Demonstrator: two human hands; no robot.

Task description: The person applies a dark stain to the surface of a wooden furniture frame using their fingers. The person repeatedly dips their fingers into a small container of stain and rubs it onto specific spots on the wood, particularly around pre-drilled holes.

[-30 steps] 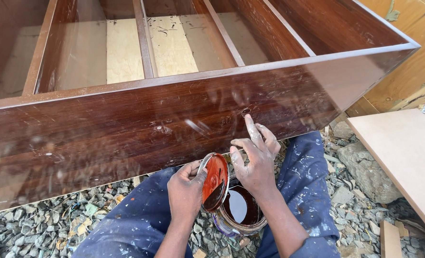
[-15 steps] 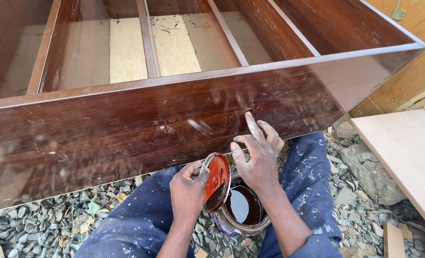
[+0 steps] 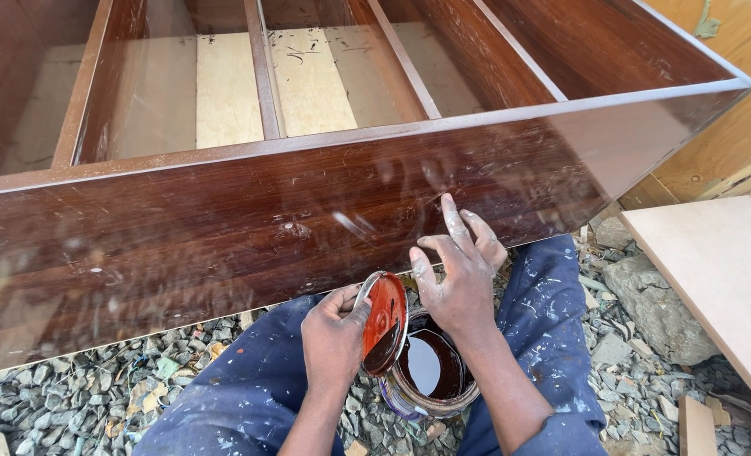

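The fingers (image 3: 354, 306) of the left hand (image 3: 333, 333) are clenched on the rim of a round tin lid (image 3: 385, 321), holding it tipped up on edge right over the open can (image 3: 430, 371). The lid's underside is coated red-brown, with a darker streak of stain sliding toward its lower edge. The right hand (image 3: 458, 274) hangs just above the can with its fingers released and spread, grasping nothing; they are smeared with pale dust and stain, and the 2 longest point up at the cabinet (image 3: 265, 219).

The can sits on the gravel (image 3: 97, 397) between the person's knees, below the cabinet's long side panel. It holds a good pool of dark glossy stain, and its outer wall is streaked with old drips. The blue trousers (image 3: 553, 321) are speckled with light spots.

Judging by the shine, the side panel facing the can already carries a wet-looking red-brown coat from end to end, though it shows scuffs and pale flecks. Beyond that panel, the dividers inside the cabinet look coloured too, while the back boards (image 3: 308, 80) between them are bare pale wood. No brush or rag is in view. To the right of the can a plain unstained board (image 3: 713, 262) lies over the stones.
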